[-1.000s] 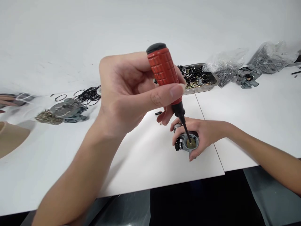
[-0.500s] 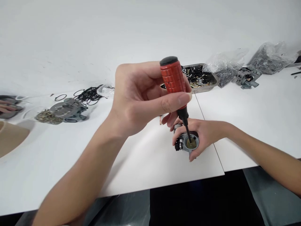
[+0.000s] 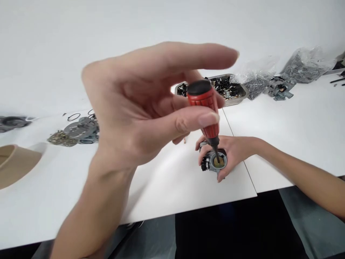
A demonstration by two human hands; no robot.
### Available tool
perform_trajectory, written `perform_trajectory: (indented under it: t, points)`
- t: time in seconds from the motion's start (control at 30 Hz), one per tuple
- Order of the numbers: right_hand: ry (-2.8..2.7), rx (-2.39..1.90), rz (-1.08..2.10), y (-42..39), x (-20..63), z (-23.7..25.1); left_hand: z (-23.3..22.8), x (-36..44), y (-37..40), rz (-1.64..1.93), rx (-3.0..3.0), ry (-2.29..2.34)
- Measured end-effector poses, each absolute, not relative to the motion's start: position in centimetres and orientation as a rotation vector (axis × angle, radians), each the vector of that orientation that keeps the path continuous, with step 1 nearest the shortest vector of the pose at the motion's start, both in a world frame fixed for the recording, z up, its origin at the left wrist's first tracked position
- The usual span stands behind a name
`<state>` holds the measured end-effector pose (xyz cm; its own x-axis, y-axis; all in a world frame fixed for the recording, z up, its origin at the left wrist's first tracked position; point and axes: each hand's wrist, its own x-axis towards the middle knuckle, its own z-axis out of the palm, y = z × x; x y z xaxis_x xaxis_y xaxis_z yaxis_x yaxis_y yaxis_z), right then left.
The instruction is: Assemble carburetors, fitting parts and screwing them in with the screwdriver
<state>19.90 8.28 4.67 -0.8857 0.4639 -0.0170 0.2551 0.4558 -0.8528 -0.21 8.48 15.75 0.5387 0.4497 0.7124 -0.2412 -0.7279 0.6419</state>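
Note:
My left hand [image 3: 140, 108] holds a screwdriver [image 3: 206, 111] with a red ribbed handle and a black cap, pinched between thumb and lower fingers while the index finger sticks out straight above it. The black shaft points down into the round brass-coloured opening of a small grey metal carburetor body [image 3: 215, 162]. My right hand [image 3: 234, 153] wraps around that part from the right and holds it on the white table [image 3: 175, 187].
A metal tray [image 3: 237, 99] of small dark and brass parts stands behind. Two clear bags of metal pieces [image 3: 307, 66] and another grey casting [image 3: 279, 88] lie at the back right. At left lie a grey casting [image 3: 81, 129], brass bits and black O-rings.
My left hand has come closer to the camera and loosened its grip, with the index finger now stretched out. The screwdriver stands steeper, its tip still in the part. The view shifted slightly.

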Motion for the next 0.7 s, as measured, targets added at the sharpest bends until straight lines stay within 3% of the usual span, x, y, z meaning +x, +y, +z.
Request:
perform_trajectory:
  t: [0.13, 0.3, 0.47, 0.6, 0.7]
  points:
    - [-2.494, -0.610, 1.367, 8.2, 19.9, 4.7, 16.6, -0.1, 9.0, 0.956, 2.133, 0.090]
    - [-2.499, -0.634, 1.388, 8.2, 19.9, 4.8, 16.7, -0.2, 9.1, 1.157, 2.127, 0.133]
    - [-2.488, -0.622, 1.386, 8.2, 19.9, 4.8, 16.2, -0.9, 9.5, 0.924, 2.186, 0.072]
    - [-2.492, -0.649, 1.401, 8.2, 19.9, 5.0, 15.5, -0.6, 9.4, 1.104, 2.054, 0.138]
    - [-2.488, -0.643, 1.415, 8.2, 19.9, 5.1, 15.2, -0.5, 9.1, 1.023, 2.024, 0.178]
